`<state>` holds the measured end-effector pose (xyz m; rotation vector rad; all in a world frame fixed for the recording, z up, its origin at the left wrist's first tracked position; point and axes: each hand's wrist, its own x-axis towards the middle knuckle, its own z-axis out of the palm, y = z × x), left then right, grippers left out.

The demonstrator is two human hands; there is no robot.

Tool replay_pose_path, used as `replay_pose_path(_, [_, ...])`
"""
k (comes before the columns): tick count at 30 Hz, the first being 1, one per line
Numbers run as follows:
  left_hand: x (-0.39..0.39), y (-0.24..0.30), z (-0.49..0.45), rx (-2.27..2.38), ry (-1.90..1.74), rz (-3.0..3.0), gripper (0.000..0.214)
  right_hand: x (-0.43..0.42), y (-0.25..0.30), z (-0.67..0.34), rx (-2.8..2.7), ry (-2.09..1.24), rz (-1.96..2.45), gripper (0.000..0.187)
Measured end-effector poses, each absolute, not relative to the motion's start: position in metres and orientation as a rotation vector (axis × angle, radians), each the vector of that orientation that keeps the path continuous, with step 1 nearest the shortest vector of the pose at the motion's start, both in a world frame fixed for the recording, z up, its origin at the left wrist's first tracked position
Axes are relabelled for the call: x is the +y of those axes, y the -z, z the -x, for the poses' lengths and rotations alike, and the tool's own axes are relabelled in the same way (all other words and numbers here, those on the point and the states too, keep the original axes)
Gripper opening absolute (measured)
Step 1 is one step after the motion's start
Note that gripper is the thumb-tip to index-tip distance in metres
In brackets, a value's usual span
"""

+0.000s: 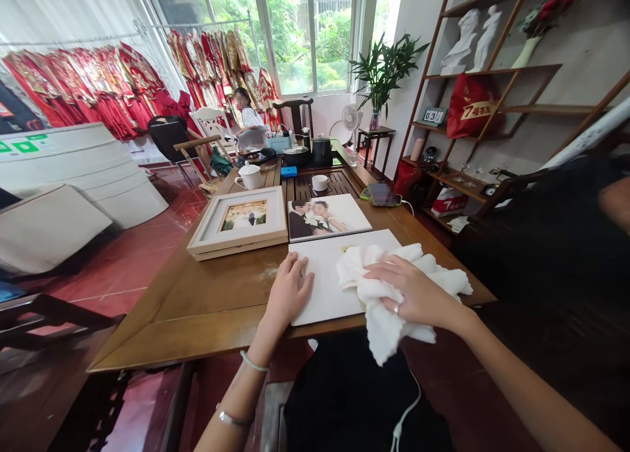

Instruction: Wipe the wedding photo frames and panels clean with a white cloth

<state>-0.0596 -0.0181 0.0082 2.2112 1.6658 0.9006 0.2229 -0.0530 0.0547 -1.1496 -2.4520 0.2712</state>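
Note:
A white panel (325, 278) lies flat at the near edge of the wooden table (207, 308). My left hand (288, 291) rests on its left edge, fingers stretched out and flat. My right hand (413, 291) presses a crumpled white cloth (384, 321) onto the panel's right side, fingers spread over the cloth; part of the cloth hangs off the table edge. Just beyond the panel lie a photo print (327, 217) and, to its left, a framed photo (239, 226).
Farther along the table stand cups (251, 175), a dark kettle (322, 150) and a phone (380, 194). A person sits at the far end. Red garments hang on racks at left; shelves stand at right. A chair arm (54, 314) is near left.

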Motion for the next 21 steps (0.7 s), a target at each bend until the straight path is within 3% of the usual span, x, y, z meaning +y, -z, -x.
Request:
replay_pose_path(5, [-0.017, -0.006, 0.060, 1.655, -0.927, -2.231, 0.036, -0.048, -0.055, -0.235, -2.455, -0.394, 1.102, 0.046])
replay_pose_path(16, [-0.017, -0.009, 0.062, 1.633, -0.891, -2.241, 0.037, 0.026, -0.044, -0.190, -2.229, -0.116, 1.512, 0.036])
replay_pose_path(21, [-0.016, -0.005, 0.062, 1.628, -0.921, -2.257, 0.036, 0.015, -0.044, -0.185, -2.285, -0.090, 1.409, 0.038])
